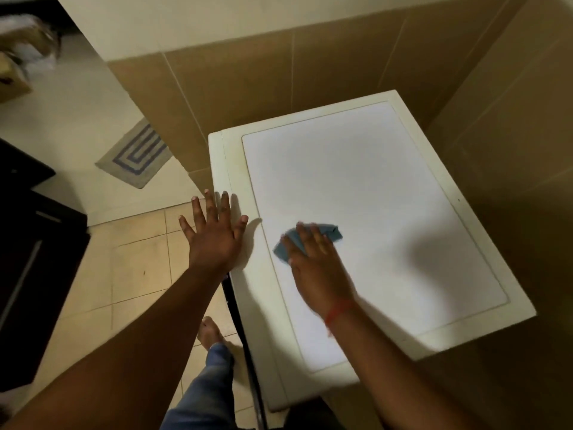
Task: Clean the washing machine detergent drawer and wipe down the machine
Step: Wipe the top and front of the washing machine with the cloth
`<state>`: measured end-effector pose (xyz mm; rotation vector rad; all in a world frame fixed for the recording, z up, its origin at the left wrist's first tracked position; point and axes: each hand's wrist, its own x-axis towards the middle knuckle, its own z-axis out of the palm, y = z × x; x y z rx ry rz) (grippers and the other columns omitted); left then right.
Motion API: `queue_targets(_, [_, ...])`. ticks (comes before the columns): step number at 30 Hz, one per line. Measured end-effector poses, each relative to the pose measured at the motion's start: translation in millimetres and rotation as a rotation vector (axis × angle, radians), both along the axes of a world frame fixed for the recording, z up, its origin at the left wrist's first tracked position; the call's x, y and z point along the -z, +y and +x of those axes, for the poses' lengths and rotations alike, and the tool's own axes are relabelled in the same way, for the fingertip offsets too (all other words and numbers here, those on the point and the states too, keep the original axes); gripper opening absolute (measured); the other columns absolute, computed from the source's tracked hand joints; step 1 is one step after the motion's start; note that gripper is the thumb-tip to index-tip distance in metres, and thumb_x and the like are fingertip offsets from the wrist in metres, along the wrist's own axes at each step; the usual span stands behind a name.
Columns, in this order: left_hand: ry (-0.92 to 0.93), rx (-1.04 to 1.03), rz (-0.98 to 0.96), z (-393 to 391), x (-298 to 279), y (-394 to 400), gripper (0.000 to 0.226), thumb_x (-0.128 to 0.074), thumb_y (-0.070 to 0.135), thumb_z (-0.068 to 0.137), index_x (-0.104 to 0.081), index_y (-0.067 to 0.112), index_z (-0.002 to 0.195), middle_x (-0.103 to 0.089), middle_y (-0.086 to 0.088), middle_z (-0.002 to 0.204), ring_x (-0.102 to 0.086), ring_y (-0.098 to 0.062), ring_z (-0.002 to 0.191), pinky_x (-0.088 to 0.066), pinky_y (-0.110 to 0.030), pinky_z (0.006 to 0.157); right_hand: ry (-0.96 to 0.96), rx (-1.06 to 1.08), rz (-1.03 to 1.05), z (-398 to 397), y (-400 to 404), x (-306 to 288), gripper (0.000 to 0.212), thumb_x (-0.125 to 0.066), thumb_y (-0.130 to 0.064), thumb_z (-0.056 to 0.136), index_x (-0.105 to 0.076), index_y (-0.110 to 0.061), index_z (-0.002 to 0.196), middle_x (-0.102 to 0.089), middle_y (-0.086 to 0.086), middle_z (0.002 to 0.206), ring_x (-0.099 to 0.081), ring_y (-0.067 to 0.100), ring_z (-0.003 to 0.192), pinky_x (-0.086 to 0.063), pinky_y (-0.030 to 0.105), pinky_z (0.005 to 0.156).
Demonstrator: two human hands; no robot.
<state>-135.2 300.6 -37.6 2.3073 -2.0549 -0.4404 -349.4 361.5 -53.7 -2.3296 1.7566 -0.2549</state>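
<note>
Cloth (313,238) sits only pinned under the flat right hand (316,262), left hand (214,234) splayed beside it on the washer top (356,169), so a fast swipe could probably slip off it.

One washing machine (356,193), one blue cloth (313,238), two hands: left hand (214,234) and right hand (316,268). One striped floor mat (136,153), one red wrist thread (336,311), one bare foot (209,332). One dark cabinet (34,259), one cardboard box (12,79).
</note>
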Motion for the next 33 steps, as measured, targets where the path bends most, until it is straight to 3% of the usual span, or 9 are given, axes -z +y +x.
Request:
queue_targets(4, [0.006,-0.053,0.05,-21.6,-5.0,21.6,0.078,0.004,0.068,0.089,0.012,0.027,0.155,0.019,-0.004,0.162,0.022,-0.028,0.147,0.007,-0.06,0.117,0.012,-0.145,-0.027,-74.7,40.6,-5.4,0.05,-0.051,-0.018,0.091,-0.05,-0.024,0.14,-0.037,0.008,0.154,-0.031,0.03,0.143,-0.029,0.045,0.115])
queue_targets(10, [-0.039,-0.128,0.077,-16.4,-16.2,42.7,0.077,0.002,0.069,0.09,0.008,0.028,0.155,0.017,-0.006,0.162,0.02,-0.029,0.148,0.006,-0.062,0.116,0.04,0.252,-0.087,-129.4,3.2,-7.8,0.052,-0.055,-0.01,0.089,-0.05,-0.017,0.14,-0.04,0.018,0.15,-0.032,0.039,0.139,-0.029,0.051,0.113])
queue_targets(14, [-0.039,-0.139,0.085,-22.9,-19.8,44.3,0.08,0.002,0.07,0.088,0.008,0.027,0.155,0.016,-0.006,0.163,0.019,-0.029,0.148,0.005,-0.062,0.117,0.034,-0.358,-0.058,-74.5,42.5,-1.3,0.051,-0.053,-0.011,0.086,-0.053,-0.02,0.137,-0.042,0.013,0.149,-0.034,0.035,0.139,-0.027,0.048,0.115])
queue_targets(16, [-0.044,-0.127,0.084,-26.3,-20.7,41.6,0.08,0.003,0.069,0.088,0.008,0.027,0.155,0.017,-0.006,0.163,0.019,-0.029,0.148,0.005,-0.062,0.117,0.002,-0.322,-0.062,-78.9,12.2,-0.8,0.047,-0.052,-0.015,0.089,-0.055,-0.02,0.136,-0.043,0.014,0.149,-0.038,0.036,0.137,-0.031,0.048,0.113])
queue_targets(19, [-0.058,-0.127,0.086,-30.9,-19.8,37.4,0.077,0.001,0.068,0.091,0.009,0.027,0.155,0.017,-0.005,0.163,0.02,-0.029,0.148,0.005,-0.061,0.117,0.011,0.023,-0.034,-79.3,-21.0,-1.3,0.05,-0.048,-0.017,0.088,-0.053,-0.019,0.138,-0.042,0.016,0.149,-0.036,0.04,0.137,-0.028,0.05,0.114])
queue_targets(23, [-0.03,-0.134,0.065,-40.2,-17.0,32.5,0.071,-0.005,0.065,0.095,0.009,0.029,0.155,0.015,-0.004,0.163,0.02,-0.028,0.148,0.006,-0.06,0.117,0.06,-0.496,-0.023,-53.0,6.8,7.5,0.053,-0.032,-0.016,0.089,-0.049,-0.02,0.139,-0.037,0.014,0.152,-0.031,0.038,0.139,-0.026,0.05,0.114])
queue_targets(24, [-0.023,-0.136,0.061,-41.7,-16.7,31.3,0.071,-0.005,0.065,0.095,0.008,0.029,0.155,0.015,-0.004,0.163,0.02,-0.028,0.148,0.006,-0.06,0.117,0.069,-0.532,-0.027,-59.9,-0.4,5.8,0.053,-0.032,-0.016,0.09,-0.05,-0.02,0.139,-0.038,0.014,0.152,-0.033,0.037,0.139,-0.027,0.049,0.114])
queue_targets(28, [-0.022,-0.161,0.061,-37.0,-17.4,32.2,0.071,-0.006,0.066,0.096,0.008,0.029,0.155,0.015,-0.004,0.163,0.018,-0.028,0.148,0.005,-0.06,0.117,0.029,-0.126,-0.009,-74.5,-24.4,-3.8,0.052,-0.045,-0.012,0.089,-0.051,-0.017,0.14,-0.039,0.015,0.151,-0.034,0.039,0.139,-0.029,0.049,0.113])
queue_targets(33, [-0.001,-0.232,0.055,-26.3,-19.2,36.6,0.071,-0.005,0.066,0.095,0.005,0.029,0.155,0.013,-0.004,0.163,0.018,-0.028,0.149,0.005,-0.06,0.117,-0.067,-0.538,0.051,-76.9,58.1,0.9,0.049,-0.045,-0.014,0.091,-0.051,-0.021,0.14,-0.036,0.011,0.154,-0.028,0.035,0.143,-0.025,0.05,0.116])
